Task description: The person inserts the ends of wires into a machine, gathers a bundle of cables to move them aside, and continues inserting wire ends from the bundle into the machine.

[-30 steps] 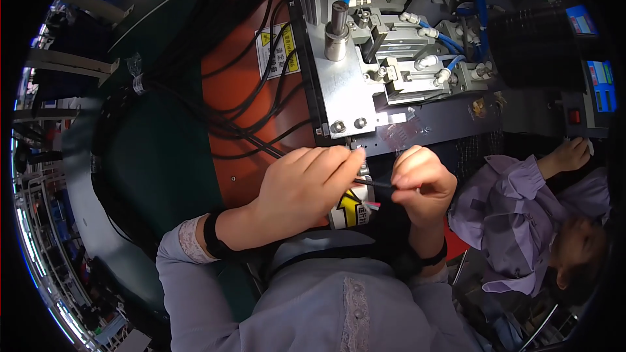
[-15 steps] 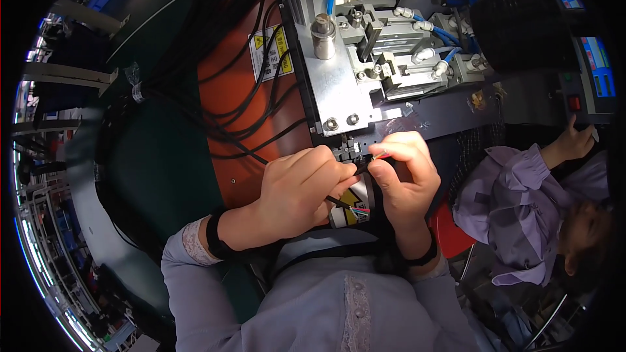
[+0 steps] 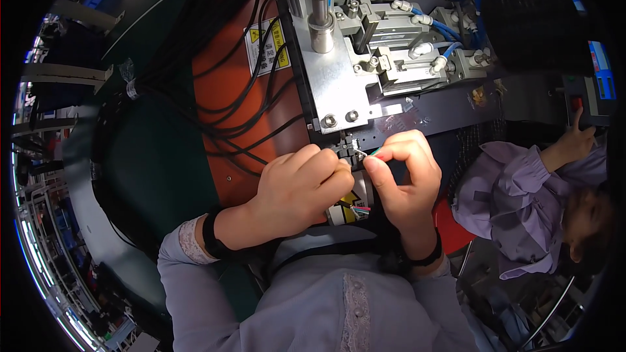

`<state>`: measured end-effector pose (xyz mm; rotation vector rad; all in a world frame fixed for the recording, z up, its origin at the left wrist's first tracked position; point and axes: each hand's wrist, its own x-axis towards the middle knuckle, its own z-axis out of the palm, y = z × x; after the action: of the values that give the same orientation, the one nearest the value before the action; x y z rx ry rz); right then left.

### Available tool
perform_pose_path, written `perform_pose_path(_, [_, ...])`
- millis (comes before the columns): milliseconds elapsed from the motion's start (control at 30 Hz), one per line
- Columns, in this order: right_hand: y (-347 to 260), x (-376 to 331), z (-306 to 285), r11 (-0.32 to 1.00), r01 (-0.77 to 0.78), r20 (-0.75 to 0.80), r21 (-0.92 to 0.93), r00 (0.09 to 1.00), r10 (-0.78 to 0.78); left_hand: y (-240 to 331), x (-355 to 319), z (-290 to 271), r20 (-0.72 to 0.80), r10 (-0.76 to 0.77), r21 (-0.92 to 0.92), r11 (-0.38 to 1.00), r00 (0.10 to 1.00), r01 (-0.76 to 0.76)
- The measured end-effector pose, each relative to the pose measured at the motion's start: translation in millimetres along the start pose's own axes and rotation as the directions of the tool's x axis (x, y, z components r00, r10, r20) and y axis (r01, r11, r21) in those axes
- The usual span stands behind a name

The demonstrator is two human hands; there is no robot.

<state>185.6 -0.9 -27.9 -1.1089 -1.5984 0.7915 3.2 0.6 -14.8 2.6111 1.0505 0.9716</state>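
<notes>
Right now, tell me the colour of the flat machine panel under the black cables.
Orange panel, head view.

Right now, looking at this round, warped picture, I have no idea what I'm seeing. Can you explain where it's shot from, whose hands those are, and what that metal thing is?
The picture comes from a wide-angle camera worn on a person's head, looking down, which is why straight edges bend. The two hands coming up from the bottom are that person's own. The left hand and the right hand meet at a small black part, pinching thin coloured wires there. Above them stands a metal machine with bolts, a steel cylinder and blue hoses, fixed to an orange panel crossed by black cables. At the right sits another person in a lilac jacket, reaching toward a control box.
</notes>
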Motion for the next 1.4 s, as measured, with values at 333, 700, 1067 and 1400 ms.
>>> perform_pose_path(333, [26.4, -1.2, -1.3, 0.844, -0.414, 0.228, 0.34, 0.907, 0.353, -1.1, -8.2, 5.2, 0.127, -0.038, 0.067, 0.997, 0.991, 0.029])
perform_pose_path(700, [30.5, -5.6, 29.4, 0.972, -0.003, 0.045, -0.237, 0.999, 0.014, -1.6, -13.3, 6.6, 0.17, -0.13, 0.357, 0.932, 0.977, 0.062])
perform_pose_path(1067, [67.3, -14.9, 31.3, 0.886, -0.328, -0.013, 0.327, 0.936, 0.352, -8.6, 0.2, 14.0, 0.116, -0.062, 0.292, 0.956, 0.991, 0.025])
perform_pose_path(1400, [47.8, -14.3, 21.3, 0.812, -0.469, 0.034, 0.347, 0.872, 0.489, 10.7, -7.5, -7.4, 0.231, -0.234, 0.342, 0.928, 0.944, 0.146])
